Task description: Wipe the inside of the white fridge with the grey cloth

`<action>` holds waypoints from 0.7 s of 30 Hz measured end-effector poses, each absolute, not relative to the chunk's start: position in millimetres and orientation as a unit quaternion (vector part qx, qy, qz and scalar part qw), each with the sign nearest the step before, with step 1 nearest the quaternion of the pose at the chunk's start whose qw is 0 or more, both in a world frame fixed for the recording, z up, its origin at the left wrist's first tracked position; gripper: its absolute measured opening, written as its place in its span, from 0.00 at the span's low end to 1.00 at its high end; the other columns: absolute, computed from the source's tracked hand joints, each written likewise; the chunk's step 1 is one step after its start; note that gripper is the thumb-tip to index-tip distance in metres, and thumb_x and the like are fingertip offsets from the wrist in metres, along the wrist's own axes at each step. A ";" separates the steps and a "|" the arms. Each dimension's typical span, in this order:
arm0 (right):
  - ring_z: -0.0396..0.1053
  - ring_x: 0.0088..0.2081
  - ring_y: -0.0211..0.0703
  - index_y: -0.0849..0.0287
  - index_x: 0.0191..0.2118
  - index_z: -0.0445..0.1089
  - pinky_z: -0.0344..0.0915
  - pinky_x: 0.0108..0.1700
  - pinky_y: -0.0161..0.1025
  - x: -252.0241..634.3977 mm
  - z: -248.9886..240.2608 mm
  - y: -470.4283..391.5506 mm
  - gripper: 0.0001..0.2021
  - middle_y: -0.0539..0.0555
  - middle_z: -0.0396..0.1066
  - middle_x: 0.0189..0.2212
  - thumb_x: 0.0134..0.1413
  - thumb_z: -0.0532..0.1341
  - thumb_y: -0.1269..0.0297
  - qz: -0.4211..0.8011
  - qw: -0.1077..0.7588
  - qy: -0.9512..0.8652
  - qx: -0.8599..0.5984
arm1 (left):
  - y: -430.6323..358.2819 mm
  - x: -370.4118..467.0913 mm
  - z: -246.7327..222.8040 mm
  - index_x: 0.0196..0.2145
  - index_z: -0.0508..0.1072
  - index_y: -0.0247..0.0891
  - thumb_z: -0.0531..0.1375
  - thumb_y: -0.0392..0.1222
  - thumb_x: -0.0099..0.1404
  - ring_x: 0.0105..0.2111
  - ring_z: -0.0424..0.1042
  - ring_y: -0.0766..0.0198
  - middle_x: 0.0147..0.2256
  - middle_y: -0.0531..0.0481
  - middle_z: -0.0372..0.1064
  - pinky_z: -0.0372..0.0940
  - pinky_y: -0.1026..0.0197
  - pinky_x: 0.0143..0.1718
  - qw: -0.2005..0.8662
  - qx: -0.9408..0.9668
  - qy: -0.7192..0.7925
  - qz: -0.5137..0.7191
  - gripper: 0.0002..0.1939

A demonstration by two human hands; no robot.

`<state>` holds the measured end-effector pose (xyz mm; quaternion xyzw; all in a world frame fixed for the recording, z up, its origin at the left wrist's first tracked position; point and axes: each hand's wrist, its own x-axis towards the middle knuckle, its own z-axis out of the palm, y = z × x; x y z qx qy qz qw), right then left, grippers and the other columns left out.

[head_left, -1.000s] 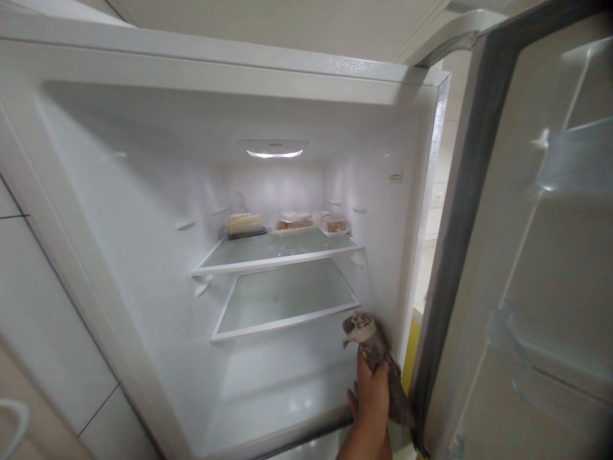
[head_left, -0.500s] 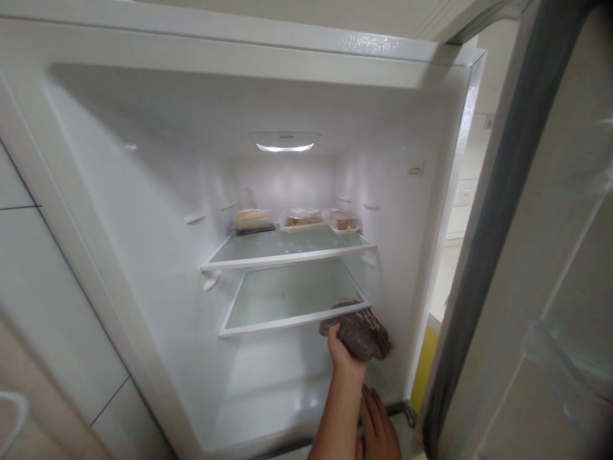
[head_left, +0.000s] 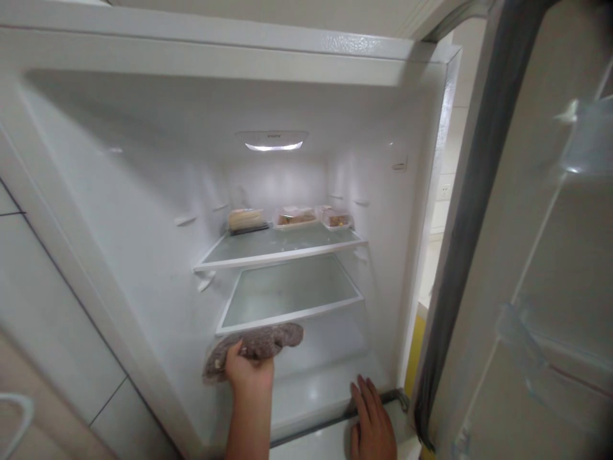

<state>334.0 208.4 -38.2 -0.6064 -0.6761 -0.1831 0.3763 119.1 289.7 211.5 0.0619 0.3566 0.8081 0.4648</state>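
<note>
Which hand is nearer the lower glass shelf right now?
Left. The left hand holds the cloth against the lower glass shelf front edge; the right hand rests lower, on the fridge floor's front edge.

Cool glow from the ceiling lamp (head_left: 272,144), soft blur throughout, smeared door shelves (head_left: 575,191) at right edge

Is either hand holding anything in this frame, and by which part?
The left hand grips a brown cloth around its middle, under the lower glass shelf. The right hand holds nothing; it rests flat on the fridge's bottom front edge.
</note>
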 end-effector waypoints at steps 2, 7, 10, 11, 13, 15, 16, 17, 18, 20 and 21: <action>0.48 0.68 0.53 0.59 0.68 0.50 0.62 0.61 0.51 335.2 -40.1 209.1 0.42 0.54 0.49 0.68 0.41 0.53 0.77 -0.190 0.374 -0.678 -0.604 | 277.6 114.0 215.0 0.34 0.68 0.41 0.56 0.38 0.49 0.37 0.73 0.59 0.34 0.53 0.72 0.71 0.54 0.42 0.416 0.032 0.378 0.827 0.12; 0.49 0.68 0.52 0.56 0.69 0.47 0.63 0.60 0.49 336.2 -42.3 209.1 0.43 0.53 0.50 0.68 0.43 0.53 0.76 -0.186 0.372 -0.676 -0.608 | 262.7 116.4 208.1 0.46 0.72 0.38 0.61 0.44 0.54 0.57 0.65 0.46 0.51 0.41 0.71 0.58 0.40 0.62 0.013 0.289 0.557 0.778 0.21; 0.49 0.68 0.53 0.57 0.70 0.47 0.66 0.59 0.49 336.6 -42.1 209.1 0.43 0.53 0.50 0.68 0.43 0.53 0.75 -0.198 0.370 -0.678 -0.603 | 270.9 106.7 203.8 0.53 0.71 0.39 0.57 0.40 0.58 0.66 0.53 0.41 0.61 0.36 0.63 0.43 0.34 0.67 -0.167 0.554 0.622 0.527 0.24; 0.49 0.68 0.53 0.58 0.70 0.47 0.66 0.58 0.49 336.8 -42.0 209.3 0.44 0.54 0.50 0.68 0.43 0.54 0.76 -0.203 0.369 -0.680 -0.600 | 274.4 104.9 202.4 0.56 0.70 0.40 0.55 0.39 0.60 0.67 0.51 0.41 0.64 0.36 0.60 0.40 0.33 0.67 -0.186 0.595 0.640 0.449 0.25; 0.50 0.68 0.54 0.59 0.70 0.47 0.68 0.58 0.49 337.1 -41.6 210.2 0.45 0.55 0.50 0.68 0.41 0.54 0.76 -0.212 0.369 -0.680 -0.597 | 280.0 109.3 198.5 0.60 0.67 0.42 0.54 0.38 0.62 0.68 0.50 0.40 0.66 0.38 0.57 0.38 0.32 0.67 -0.186 0.631 0.667 0.349 0.27; 0.52 0.67 0.55 0.60 0.70 0.45 0.68 0.58 0.50 337.5 -41.5 211.7 0.46 0.56 0.50 0.68 0.40 0.54 0.77 -0.214 0.365 -0.681 -0.597 | 282.9 126.7 193.0 0.61 0.66 0.44 0.56 0.37 0.61 0.69 0.47 0.39 0.67 0.39 0.55 0.36 0.32 0.68 -0.164 0.660 0.662 0.316 0.29; 0.53 0.67 0.56 0.60 0.71 0.45 0.69 0.57 0.50 337.8 -41.8 212.6 0.47 0.57 0.50 0.68 0.39 0.54 0.77 -0.217 0.363 -0.683 -0.596 | 283.5 139.9 190.0 0.61 0.66 0.45 0.57 0.36 0.59 0.69 0.45 0.39 0.68 0.41 0.54 0.34 0.33 0.68 -0.146 0.681 0.645 0.314 0.31; 0.54 0.66 0.56 0.60 0.71 0.44 0.69 0.57 0.50 338.2 -42.4 213.7 0.47 0.57 0.51 0.68 0.39 0.54 0.77 -0.220 0.360 -0.685 -0.594 | 283.9 155.4 187.3 0.62 0.65 0.47 0.59 0.35 0.58 0.70 0.43 0.39 0.68 0.42 0.53 0.32 0.33 0.69 -0.120 0.704 0.623 0.319 0.33; 0.55 0.66 0.57 0.60 0.71 0.43 0.69 0.57 0.50 338.7 -43.3 214.8 0.48 0.58 0.52 0.68 0.39 0.54 0.77 -0.225 0.357 -0.688 -0.591 | 284.3 172.7 185.2 0.62 0.65 0.49 0.60 0.35 0.56 0.70 0.42 0.39 0.68 0.43 0.52 0.30 0.34 0.69 -0.084 0.730 0.593 0.330 0.35; 0.58 0.64 0.58 0.61 0.71 0.41 0.70 0.56 0.50 340.1 -45.9 217.0 0.49 0.60 0.54 0.66 0.39 0.54 0.76 -0.237 0.352 -0.696 -0.580 | 286.5 208.7 184.5 0.61 0.66 0.52 0.62 0.36 0.55 0.70 0.42 0.39 0.68 0.44 0.54 0.26 0.34 0.69 0.011 0.776 0.517 0.362 0.36; 0.58 0.64 0.59 0.61 0.71 0.41 0.70 0.56 0.51 340.9 -47.4 217.9 0.49 0.61 0.55 0.66 0.38 0.53 0.76 -0.242 0.351 -0.698 -0.576 | 288.6 225.8 186.3 0.60 0.67 0.53 0.63 0.36 0.54 0.70 0.43 0.39 0.67 0.45 0.55 0.25 0.34 0.69 0.059 0.791 0.477 0.380 0.35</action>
